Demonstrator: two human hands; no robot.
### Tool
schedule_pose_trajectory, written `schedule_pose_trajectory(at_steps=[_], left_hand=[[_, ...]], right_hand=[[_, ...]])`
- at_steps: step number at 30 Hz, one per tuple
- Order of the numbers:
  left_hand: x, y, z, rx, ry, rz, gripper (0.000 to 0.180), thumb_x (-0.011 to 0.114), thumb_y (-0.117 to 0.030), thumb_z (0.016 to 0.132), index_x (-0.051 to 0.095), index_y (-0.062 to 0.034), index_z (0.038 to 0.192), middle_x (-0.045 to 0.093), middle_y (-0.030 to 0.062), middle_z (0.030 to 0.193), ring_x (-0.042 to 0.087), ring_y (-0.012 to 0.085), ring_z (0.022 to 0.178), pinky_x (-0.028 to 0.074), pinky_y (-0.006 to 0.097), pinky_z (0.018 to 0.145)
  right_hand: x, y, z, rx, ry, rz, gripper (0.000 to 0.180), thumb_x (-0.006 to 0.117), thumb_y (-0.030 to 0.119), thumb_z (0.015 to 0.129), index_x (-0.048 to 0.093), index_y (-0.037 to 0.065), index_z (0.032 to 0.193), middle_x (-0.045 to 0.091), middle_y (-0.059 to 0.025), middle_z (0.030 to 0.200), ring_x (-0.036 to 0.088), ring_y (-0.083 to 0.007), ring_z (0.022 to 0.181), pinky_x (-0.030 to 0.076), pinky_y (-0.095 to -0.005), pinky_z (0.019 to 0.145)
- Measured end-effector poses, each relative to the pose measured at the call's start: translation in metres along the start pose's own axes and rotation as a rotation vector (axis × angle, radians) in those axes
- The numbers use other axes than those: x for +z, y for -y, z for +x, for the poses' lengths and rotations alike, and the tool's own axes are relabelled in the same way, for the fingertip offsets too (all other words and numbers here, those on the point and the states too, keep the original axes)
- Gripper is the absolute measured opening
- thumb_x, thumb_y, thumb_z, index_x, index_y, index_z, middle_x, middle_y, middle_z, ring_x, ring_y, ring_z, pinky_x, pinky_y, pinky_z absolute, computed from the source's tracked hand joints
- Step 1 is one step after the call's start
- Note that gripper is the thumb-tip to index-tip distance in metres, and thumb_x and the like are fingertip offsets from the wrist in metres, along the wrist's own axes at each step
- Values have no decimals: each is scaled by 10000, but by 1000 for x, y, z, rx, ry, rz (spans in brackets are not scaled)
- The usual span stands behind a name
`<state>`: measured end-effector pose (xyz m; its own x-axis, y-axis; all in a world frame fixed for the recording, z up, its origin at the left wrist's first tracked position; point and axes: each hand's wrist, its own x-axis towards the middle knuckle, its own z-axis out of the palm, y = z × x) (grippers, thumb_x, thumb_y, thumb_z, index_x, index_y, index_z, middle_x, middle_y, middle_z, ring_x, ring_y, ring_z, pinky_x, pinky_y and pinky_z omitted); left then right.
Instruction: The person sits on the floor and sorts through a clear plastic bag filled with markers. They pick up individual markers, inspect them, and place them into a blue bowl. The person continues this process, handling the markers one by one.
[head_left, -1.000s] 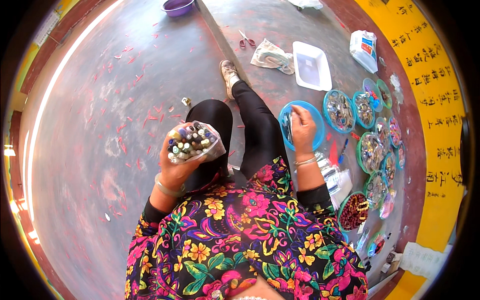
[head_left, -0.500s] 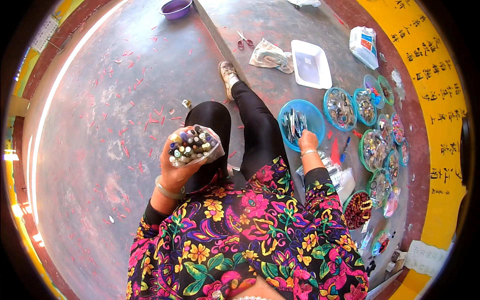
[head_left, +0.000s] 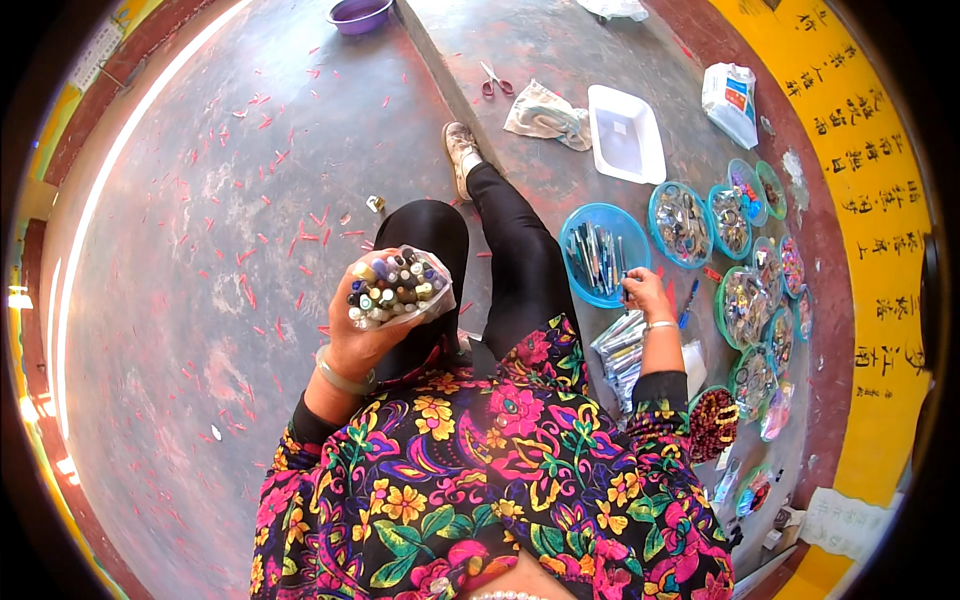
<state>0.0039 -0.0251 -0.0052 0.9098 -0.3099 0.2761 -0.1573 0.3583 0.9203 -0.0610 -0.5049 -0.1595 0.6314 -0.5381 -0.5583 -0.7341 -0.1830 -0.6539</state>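
Floor (head_left: 200, 200): grey concrete, wide and bare to the left, flecked with red scraps.
Left hand (head_left: 362, 335): raised, clamped around a clear bag of small bottles (head_left: 398, 287).
Right hand (head_left: 645, 293): fingers pinched on a pen at the blue bowl's (head_left: 600, 258) rim.
Obstacles: round trays (head_left: 745, 300) crowd the right, beside the yellow wall (head_left: 880, 250).

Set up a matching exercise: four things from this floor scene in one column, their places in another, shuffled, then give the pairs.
Things:
1. bundle of pens
2. scissors
3. purple bowl
4. white tray

Places:
A. at the top edge, far from the person
B. in the left hand
C. just beyond the blue basket
D. beside the crumpled cloth

Pairs: 1-B, 2-D, 3-A, 4-C
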Motion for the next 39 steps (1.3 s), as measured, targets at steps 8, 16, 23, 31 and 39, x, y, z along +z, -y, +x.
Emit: schedule_pose_trajectory(at_steps=[8, 16, 23, 31, 39], left_hand=[[0, -6, 1, 37, 51, -1, 633, 705, 113, 723, 422, 50, 1286, 570, 140, 1188, 593, 245, 1092, 494, 377, 942], [-9, -6, -3, 0, 62, 54, 715, 794, 54, 662, 457, -6, 1290, 567, 89, 1223, 560, 159, 1105, 453, 309, 948], [-11, -4, -3, -64, 80, 70, 730, 794, 35, 664, 453, -21, 1306, 567, 81, 1232, 553, 154, 1117, 455, 311, 952], [-15, -4, -1, 13, 136, 103, 712, 755, 96, 693, 416, 15, 1313, 506, 131, 1295, 535, 222, 1178, 457, 371, 982], [-14, -2, 1, 93, 145, 134, 675, 773, 47, 705, 447, 17, 1295, 511, 140, 1278, 532, 229, 1172, 447, 368, 971]], right_hand=[[45, 77, -91, -398, 239, 724, 152, 609, 85, 893, 601, 28, 1033, 661, -64, 880, 675, -171, 764, 543, -213, 565], [61, 144, -151, -693, 207, 714, 280, 502, 174, 984, 526, -18, 1186, 617, -91, 933, 626, -143, 806, 532, -235, 669], [74, 210, -220, -987, 329, 702, 640, 630, 75, 882, 268, 20, 1407, 627, -141, 896, 641, -203, 776, 527, -276, 679], [97, 241, -257, -1203, 377, 677, 813, 641, -37, 843, 115, 124, 1441, 638, -231, 920, 678, -263, 778, 574, -302, 649], [120, 244, -253, -1417, 410, 535, 727, 624, -79, 846, 199, 106, 1405, 622, -244, 975, 663, -276, 862, 560, -337, 765]])
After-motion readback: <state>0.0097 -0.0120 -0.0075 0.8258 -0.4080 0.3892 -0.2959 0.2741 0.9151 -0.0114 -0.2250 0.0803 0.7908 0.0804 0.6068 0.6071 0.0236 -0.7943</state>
